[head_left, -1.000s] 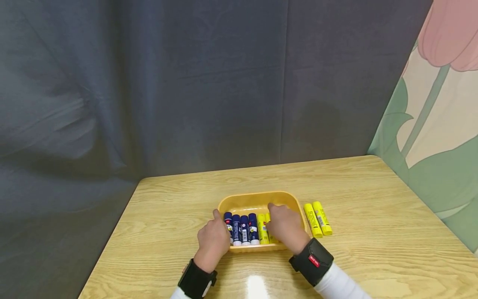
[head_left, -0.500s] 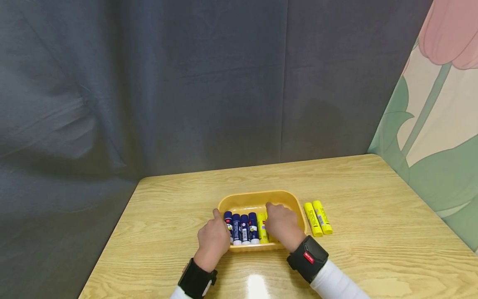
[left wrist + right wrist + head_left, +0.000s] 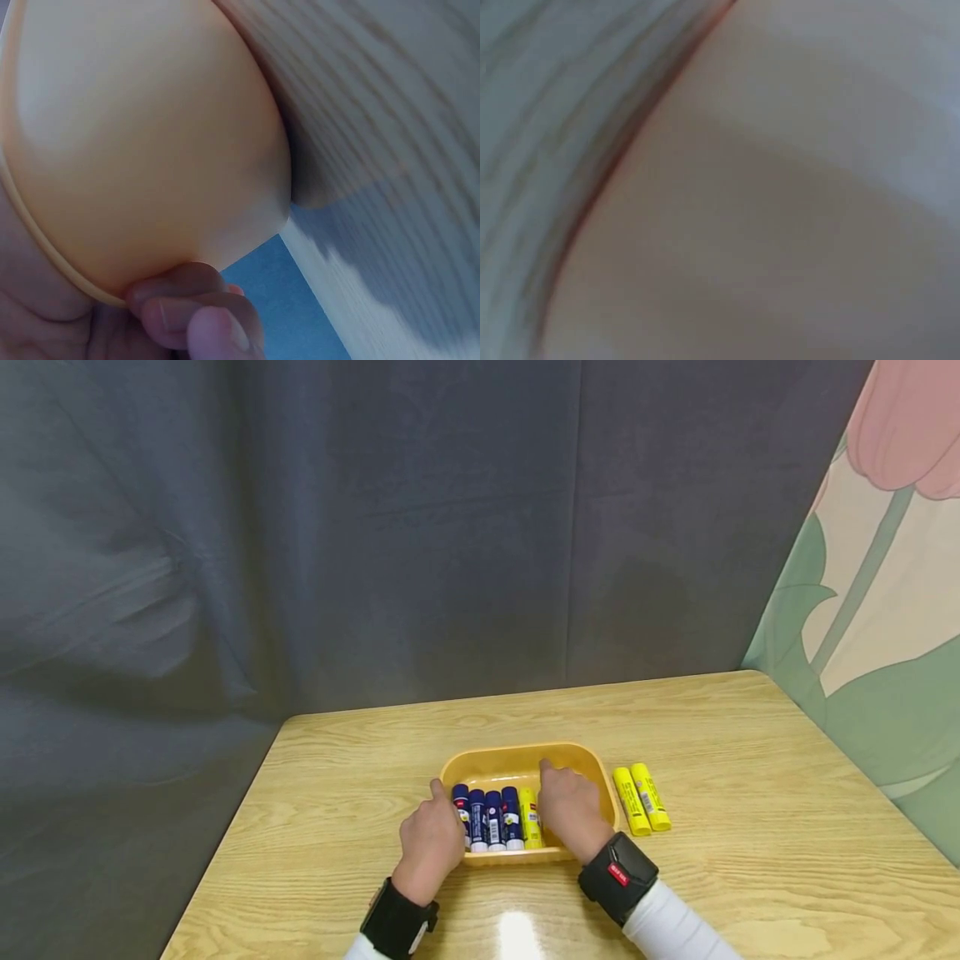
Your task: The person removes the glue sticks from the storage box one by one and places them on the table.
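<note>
A yellow-orange plastic tray [image 3: 495, 762] stands on the table. My left hand [image 3: 432, 837] grips its left end; in the left wrist view fingers [image 3: 176, 289] curl at the rim beneath the tray wall [image 3: 150, 135]. Several dark blue glue sticks [image 3: 493, 820] with white ends lie in a row inside, and one yellow glue stick [image 3: 529, 818] lies beside them. Reaching into the tray's right part, my right hand [image 3: 572, 806] holds a second yellow glue stick, which the hand hides. Its fingertips are mostly out of sight, and the right wrist view is blurred.
Two more yellow glue sticks [image 3: 641, 799] lie side by side on the wooden table [image 3: 750, 793], just right of the tray. A dark grey curtain [image 3: 450, 543] hangs behind and at the left. A flower-printed panel [image 3: 885, 652] borders the right side.
My right hand has shifted slightly left inside the tray, and the second yellow glue stick, partly visible before, has gone out of sight under it. The left hand has stayed at the tray's left end.
</note>
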Tool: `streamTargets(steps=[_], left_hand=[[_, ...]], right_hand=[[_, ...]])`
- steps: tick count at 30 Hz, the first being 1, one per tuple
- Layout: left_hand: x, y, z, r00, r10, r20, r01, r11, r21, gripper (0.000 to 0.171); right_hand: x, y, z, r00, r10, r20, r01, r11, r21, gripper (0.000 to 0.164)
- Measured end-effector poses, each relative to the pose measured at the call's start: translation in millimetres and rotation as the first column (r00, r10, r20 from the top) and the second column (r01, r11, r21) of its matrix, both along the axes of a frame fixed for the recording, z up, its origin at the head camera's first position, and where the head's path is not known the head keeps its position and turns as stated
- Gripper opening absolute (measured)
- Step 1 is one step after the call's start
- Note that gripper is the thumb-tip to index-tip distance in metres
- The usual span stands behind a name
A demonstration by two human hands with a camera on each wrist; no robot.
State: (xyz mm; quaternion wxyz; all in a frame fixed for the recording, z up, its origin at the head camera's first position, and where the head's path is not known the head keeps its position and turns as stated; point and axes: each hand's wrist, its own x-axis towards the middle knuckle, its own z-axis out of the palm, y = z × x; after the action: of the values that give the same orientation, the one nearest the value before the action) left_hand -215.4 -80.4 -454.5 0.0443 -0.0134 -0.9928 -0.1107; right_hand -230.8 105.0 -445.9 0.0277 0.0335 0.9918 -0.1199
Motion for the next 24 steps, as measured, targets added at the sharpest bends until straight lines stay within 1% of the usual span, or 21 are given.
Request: streamTargets(steps=[5, 12, 20, 24], left_hand=[[-0.6, 0.4, -0.9, 1.0, 0.005, 0.015, -0.005, 1.0, -0.009, 0.048], [-0.9, -0.1, -0.4, 1.0, 0.007, 0.001, -0.007, 1.0, -0.002, 0.047], [-1.4, 0.1, -0.4, 1.0, 0.006, 0.005, -0.006, 1.0, -0.005, 0.047], [-1.0, -0.2, -0.9, 1.0, 0.003, 0.002, -0.003, 1.0, -0.006, 0.047]], right_hand=[[-1.2, 2.4, -3.6, 1.0, -0.005, -0.016, 0.005, 1.0, 0.019, 0.047], [-2.9, 2.4, -3.7, 1.0, -0.009, -0.004, 0.009, 1.0, -0.013, 0.047], [-3.2, 1.3, -4.9, 0.999, -0.014, -0.042, 0.012, 0.999, -0.034, 0.043], [-2.1, 0.5, -6.4, 0.998, -0.014, -0.056, 0.012, 0.999, -0.042, 0.048]])
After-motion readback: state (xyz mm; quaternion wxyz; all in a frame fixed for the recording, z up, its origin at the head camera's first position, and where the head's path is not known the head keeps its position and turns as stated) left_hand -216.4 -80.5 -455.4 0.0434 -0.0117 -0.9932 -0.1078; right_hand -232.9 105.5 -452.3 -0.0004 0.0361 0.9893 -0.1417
